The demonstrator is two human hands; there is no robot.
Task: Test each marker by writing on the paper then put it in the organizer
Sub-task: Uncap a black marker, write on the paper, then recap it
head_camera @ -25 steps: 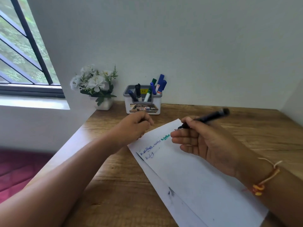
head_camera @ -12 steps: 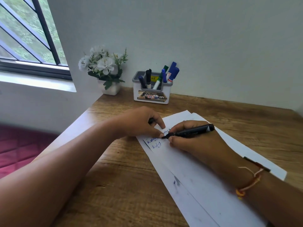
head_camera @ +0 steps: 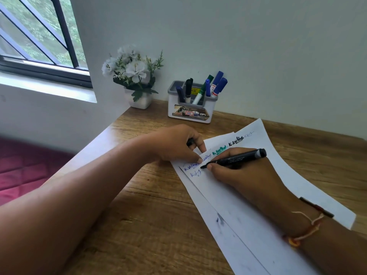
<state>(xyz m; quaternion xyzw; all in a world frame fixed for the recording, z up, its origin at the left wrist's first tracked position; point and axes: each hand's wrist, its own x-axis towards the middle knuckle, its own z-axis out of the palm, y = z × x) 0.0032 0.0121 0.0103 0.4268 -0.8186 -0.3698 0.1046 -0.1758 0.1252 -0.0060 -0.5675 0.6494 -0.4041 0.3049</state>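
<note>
Black marker [head_camera: 236, 158], white paper [head_camera: 248, 205] with blue, green and black scribbles, white-and-grey organizer [head_camera: 190, 114], brown wood-grain tabletop [head_camera: 155, 225].

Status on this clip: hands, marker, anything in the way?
Right hand grips black marker, tip on paper. Left hand pins paper, holds dark cap. Nothing between hands and organizer.
</note>
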